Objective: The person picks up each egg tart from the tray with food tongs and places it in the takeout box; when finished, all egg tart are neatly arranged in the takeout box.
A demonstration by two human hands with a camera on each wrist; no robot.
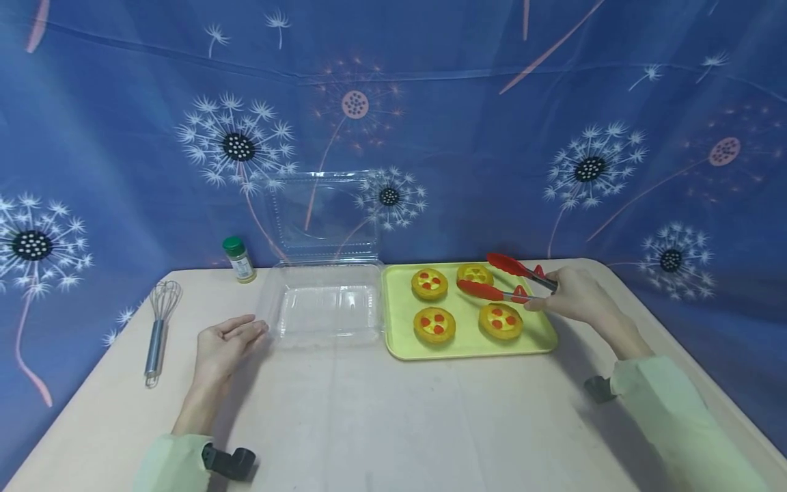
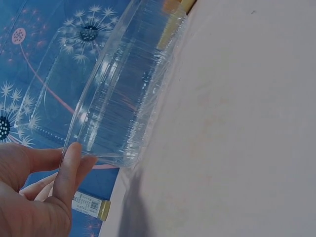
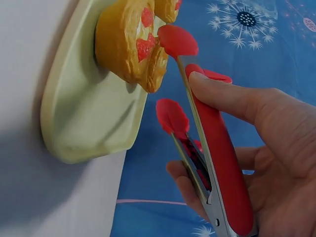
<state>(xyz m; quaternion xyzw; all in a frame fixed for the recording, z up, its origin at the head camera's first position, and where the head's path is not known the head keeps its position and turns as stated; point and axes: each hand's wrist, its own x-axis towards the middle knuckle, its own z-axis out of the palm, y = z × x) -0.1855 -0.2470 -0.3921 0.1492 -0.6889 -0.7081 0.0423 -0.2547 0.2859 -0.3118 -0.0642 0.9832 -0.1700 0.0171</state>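
In the head view, my left hand (image 1: 226,348) is at the left side of a clear plastic clamshell container (image 1: 328,311), whose lid stands raised behind it. The left wrist view shows thumb and fingers pinching the container's rim (image 2: 74,123). With my right hand (image 1: 578,295) I grip red-tipped tongs (image 1: 482,290) over a yellow tray (image 1: 464,345). Their arms are spread, with no tart visible between the tips in the right wrist view. Near those tips is the back-right tart (image 1: 472,274). Several tarts with red and yellow tops, such as the front-right tart (image 1: 501,321), sit on the tray.
A whisk (image 1: 156,335) lies at the table's left edge. Behind my left hand stands a small seasoning jar (image 1: 240,260) with a green cap. A blue dandelion-print cloth (image 1: 455,137) hangs along the table's back. The pale tabletop (image 1: 393,424) extends in front of the tray.
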